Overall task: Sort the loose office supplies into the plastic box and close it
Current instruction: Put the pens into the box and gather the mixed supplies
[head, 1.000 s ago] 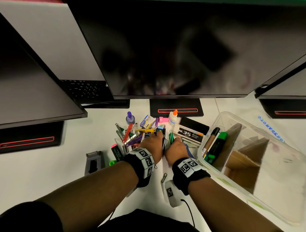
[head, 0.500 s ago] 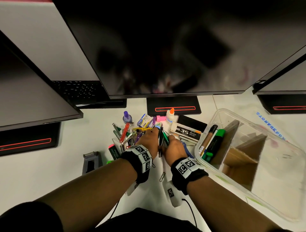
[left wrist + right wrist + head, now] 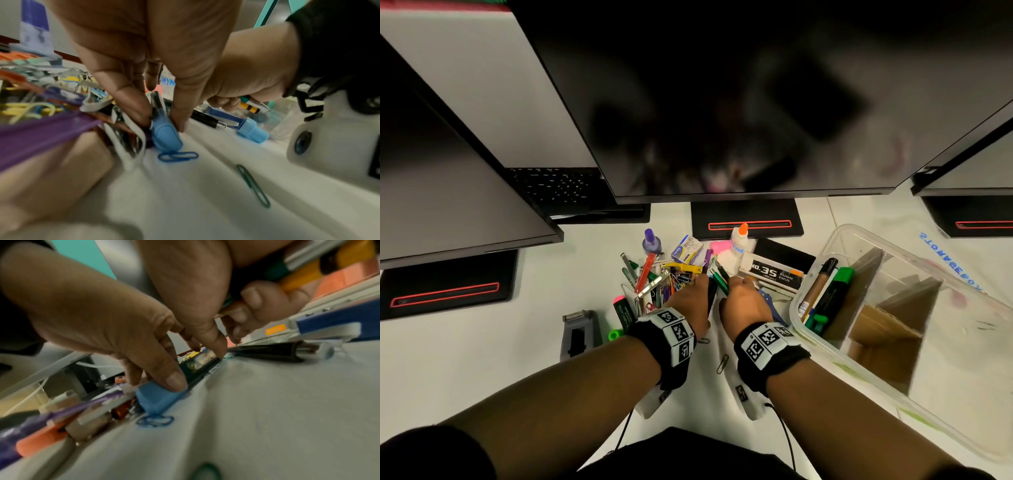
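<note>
Our left hand (image 3: pixel 144 68) pinches the blue-capped pen (image 3: pixel 166 136), our right hand (image 3: pixel 744 303) clutches a pen bundle (image 3: pixel 308 269) — we'd lift both clear together, toward the plastic box (image 3: pixel 893 394) at right

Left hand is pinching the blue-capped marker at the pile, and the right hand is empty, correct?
Not quite. The left hand does pinch the blue-capped marker at the pile, but the right hand is not empty: the left wrist view shows it gripping a bundle of pens.
</note>
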`<action>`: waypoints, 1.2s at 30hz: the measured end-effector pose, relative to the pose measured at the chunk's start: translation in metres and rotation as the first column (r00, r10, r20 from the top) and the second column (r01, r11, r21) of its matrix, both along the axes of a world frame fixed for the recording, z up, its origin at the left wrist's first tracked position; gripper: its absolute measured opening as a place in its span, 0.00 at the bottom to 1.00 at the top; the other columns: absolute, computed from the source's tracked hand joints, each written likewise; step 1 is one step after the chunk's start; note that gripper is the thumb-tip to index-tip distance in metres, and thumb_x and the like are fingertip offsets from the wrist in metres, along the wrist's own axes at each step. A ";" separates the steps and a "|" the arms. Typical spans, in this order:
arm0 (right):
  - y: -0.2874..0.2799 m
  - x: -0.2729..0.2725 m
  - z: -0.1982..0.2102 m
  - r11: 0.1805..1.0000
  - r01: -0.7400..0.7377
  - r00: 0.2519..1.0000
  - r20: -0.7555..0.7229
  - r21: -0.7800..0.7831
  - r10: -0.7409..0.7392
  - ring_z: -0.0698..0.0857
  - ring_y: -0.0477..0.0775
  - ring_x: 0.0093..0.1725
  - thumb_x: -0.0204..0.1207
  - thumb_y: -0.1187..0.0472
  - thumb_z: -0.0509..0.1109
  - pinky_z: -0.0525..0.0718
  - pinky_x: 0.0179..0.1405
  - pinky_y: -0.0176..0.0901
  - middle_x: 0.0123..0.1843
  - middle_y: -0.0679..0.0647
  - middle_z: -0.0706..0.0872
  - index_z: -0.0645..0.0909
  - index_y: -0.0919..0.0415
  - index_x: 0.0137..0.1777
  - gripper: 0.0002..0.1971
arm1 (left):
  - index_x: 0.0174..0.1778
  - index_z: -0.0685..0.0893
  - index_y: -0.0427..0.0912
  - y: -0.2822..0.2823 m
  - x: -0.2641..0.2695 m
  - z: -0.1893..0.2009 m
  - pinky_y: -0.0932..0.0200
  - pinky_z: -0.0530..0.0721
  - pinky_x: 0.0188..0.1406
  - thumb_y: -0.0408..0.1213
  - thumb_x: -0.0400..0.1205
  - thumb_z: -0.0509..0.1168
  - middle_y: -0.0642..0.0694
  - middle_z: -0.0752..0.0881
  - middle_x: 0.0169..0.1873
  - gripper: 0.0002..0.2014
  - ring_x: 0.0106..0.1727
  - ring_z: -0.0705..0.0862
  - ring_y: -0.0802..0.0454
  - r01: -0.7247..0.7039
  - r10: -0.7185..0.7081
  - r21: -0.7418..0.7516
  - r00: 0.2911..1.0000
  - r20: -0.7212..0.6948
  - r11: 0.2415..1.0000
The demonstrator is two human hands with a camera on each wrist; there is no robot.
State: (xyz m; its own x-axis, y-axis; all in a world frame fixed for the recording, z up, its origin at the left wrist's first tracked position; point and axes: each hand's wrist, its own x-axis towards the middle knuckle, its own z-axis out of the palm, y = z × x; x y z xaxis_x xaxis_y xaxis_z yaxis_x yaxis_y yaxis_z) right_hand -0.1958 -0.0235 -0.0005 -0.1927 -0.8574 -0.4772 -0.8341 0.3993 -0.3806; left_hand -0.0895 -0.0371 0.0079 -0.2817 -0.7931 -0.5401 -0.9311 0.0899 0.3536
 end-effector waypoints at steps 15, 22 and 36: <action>0.000 -0.005 0.010 0.985 0.170 0.984 0.041 0.034 -0.172 0.84 0.64 0.55 0.74 0.52 0.64 0.80 0.47 0.44 0.54 0.63 0.86 0.81 0.64 0.53 0.16 | 0.47 0.76 0.44 0.005 0.017 -0.004 0.56 0.79 0.42 0.41 0.73 0.67 0.45 0.82 0.44 0.10 0.46 0.82 0.45 0.015 -0.013 0.031 0.998 -0.062 0.999; -0.018 0.025 0.006 0.988 0.144 0.988 0.062 -0.057 -0.141 0.84 0.66 0.57 0.77 0.57 0.64 0.80 0.52 0.48 0.56 0.67 0.86 0.78 0.68 0.56 0.15 | 0.34 0.76 0.45 -0.006 0.052 0.019 0.58 0.79 0.38 0.40 0.76 0.63 0.48 0.81 0.32 0.06 0.39 0.82 0.46 -0.175 0.176 0.019 0.973 -0.152 0.984; -0.017 0.039 -0.010 0.999 0.033 0.996 -0.085 -0.011 -0.034 0.84 0.64 0.58 0.74 0.56 0.70 0.83 0.59 0.51 0.58 0.63 0.86 0.78 0.65 0.57 0.16 | 0.38 0.72 0.41 -0.006 0.104 0.010 0.58 0.72 0.42 0.35 0.81 0.55 0.40 0.83 0.42 0.06 0.49 0.81 0.38 -0.369 0.367 -0.007 0.926 -0.090 0.930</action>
State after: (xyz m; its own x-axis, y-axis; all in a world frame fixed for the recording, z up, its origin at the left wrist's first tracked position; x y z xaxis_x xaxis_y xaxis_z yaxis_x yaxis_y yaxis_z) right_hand -0.1571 -0.0401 -0.0107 -0.2609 -0.8545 -0.4492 -0.8500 0.4240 -0.3127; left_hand 0.0146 -0.0428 0.0179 -0.0120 -0.8618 -0.5072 -0.8668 -0.2439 0.4349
